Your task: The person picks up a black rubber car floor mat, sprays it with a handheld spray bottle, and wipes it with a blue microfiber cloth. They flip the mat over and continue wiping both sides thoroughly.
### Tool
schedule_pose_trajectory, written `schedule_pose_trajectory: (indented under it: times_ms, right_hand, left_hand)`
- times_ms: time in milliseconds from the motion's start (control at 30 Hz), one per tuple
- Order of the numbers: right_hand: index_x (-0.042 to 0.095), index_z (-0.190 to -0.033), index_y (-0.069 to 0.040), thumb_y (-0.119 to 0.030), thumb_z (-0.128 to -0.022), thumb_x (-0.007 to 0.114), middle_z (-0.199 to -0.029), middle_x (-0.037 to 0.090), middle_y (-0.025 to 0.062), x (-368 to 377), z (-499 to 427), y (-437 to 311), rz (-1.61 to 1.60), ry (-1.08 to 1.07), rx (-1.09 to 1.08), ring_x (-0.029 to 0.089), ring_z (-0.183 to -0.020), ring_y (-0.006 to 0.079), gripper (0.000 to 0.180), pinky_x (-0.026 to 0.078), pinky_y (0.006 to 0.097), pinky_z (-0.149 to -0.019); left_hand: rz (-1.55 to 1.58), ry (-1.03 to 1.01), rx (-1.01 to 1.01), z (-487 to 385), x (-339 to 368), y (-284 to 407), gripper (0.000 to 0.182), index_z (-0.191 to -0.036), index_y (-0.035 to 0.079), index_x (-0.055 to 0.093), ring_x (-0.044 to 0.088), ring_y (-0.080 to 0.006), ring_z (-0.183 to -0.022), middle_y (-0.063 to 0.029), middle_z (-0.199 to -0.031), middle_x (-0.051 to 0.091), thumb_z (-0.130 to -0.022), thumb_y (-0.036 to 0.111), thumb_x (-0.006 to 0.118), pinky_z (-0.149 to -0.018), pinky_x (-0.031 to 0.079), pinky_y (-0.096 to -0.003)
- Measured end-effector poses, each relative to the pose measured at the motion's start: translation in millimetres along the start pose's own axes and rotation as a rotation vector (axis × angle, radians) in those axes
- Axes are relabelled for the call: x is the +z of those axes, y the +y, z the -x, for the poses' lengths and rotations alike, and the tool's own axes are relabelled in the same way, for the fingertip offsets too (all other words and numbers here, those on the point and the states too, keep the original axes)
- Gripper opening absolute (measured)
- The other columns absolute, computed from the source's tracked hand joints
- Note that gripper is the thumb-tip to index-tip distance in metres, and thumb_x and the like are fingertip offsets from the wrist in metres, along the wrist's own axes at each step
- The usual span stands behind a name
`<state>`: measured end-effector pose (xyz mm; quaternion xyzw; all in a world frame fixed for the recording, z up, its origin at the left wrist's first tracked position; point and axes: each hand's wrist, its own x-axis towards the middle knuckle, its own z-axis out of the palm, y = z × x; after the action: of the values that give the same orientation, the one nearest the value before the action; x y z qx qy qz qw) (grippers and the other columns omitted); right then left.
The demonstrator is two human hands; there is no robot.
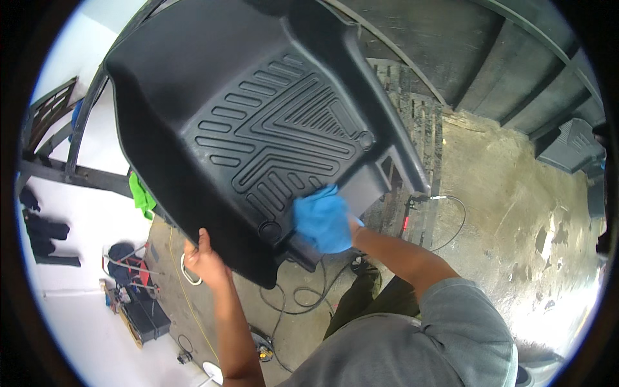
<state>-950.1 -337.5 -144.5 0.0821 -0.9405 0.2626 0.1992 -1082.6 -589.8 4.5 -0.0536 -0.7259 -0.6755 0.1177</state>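
Note:
A large black moulded car floor mat [232, 121] with raised edges and a grooved pattern lies tilted in front of me. My left hand [207, 261] grips its lower left rim, thumb on top of the edge and fingers mostly hidden beneath. In my right hand [357, 229] is a blue cloth [323, 220], pressed against the mat's lower part near the grooves. The cloth covers most of that hand and looks slightly blurred. A round stud recess [269, 231] shows just left of the cloth.
A bright green cloth [141, 196] hangs left of the mat. Below lie a coiled dark cable [309, 292] and a yellow cord [191, 309] on the concrete floor. A slatted surface [425, 140] stands behind the mat, with a hose-fed tool [411, 205] beside it. Another moulded mat [570, 145] leans at far right.

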Motion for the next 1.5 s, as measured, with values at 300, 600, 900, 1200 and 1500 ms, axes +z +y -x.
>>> schedule_pose_trajectory:
  times_ms: [300, 600, 900, 1200, 1500]
  right_hand:
    - [0.068, -0.106, -0.009, -0.019, -0.079, 0.069, -0.105, 0.067, 0.0138, 32.6, 45.5, 84.9, 0.394, -0.123, 0.594, 0.064, -0.102, 0.0284, 0.029, 0.048, 0.0476, -0.084]
    - [0.069, -0.122, -0.014, -0.027, -0.085, 0.069, -0.123, 0.068, 0.0088, -32.7, 86.0, 119.3, 0.490, -0.222, 0.359, 0.060, -0.122, 0.0274, 0.039, 0.040, 0.0481, -0.106]
    - [0.079, -0.109, -0.016, -0.019, -0.087, 0.067, -0.126, 0.073, 0.0067, -32.2, 99.8, 162.8, 0.252, 0.090, 0.587, 0.062, -0.125, 0.0260, 0.025, 0.038, 0.0485, -0.114]
    - [0.075, -0.094, -0.009, -0.008, -0.084, 0.067, -0.100, 0.074, 0.0134, 53.9, 214.6, 102.2, -0.205, 0.538, 0.743, 0.070, -0.093, 0.0328, 0.013, 0.057, 0.0412, -0.083]
    - [0.065, -0.096, -0.005, -0.014, -0.085, 0.065, -0.093, 0.061, 0.0184, -37.2, 197.4, 100.8, -0.172, 0.699, 0.819, 0.063, -0.081, 0.0405, 0.014, 0.053, 0.0449, -0.076]
  left_hand:
    - [0.030, -0.084, 0.010, 1.5, 9.5, 14.7, 0.026, -0.123, -0.005, 0.069, 0.069, -0.0204, -0.100, -0.0130, -0.114, 0.072, -0.098, -0.003, 0.064, -0.093, 0.054, -0.0324]
    - [-0.026, -0.152, -0.049, -12.3, -0.8, 19.7, 0.031, -0.128, -0.006, 0.067, 0.070, -0.0231, -0.102, -0.0144, -0.119, 0.073, -0.098, -0.002, 0.062, -0.094, 0.055, -0.0336]
    - [-0.069, -0.247, -0.061, -9.1, 9.4, 50.9, 0.033, -0.127, -0.004, 0.069, 0.069, -0.0209, -0.100, -0.0125, -0.115, 0.073, -0.094, -0.002, 0.065, -0.091, 0.055, -0.0327]
    - [-0.508, -0.508, 0.118, -42.4, 94.7, 150.4, 0.024, -0.114, -0.004, 0.075, 0.061, -0.0111, -0.086, -0.0036, -0.098, 0.072, -0.092, 0.001, 0.066, -0.082, 0.048, -0.0262]
    - [-0.594, -0.982, 0.318, -21.8, 269.0, 83.9, 0.024, -0.110, -0.003, 0.076, 0.061, -0.0090, -0.080, 0.0001, -0.087, 0.072, -0.090, 0.003, 0.066, -0.076, 0.048, -0.0271]
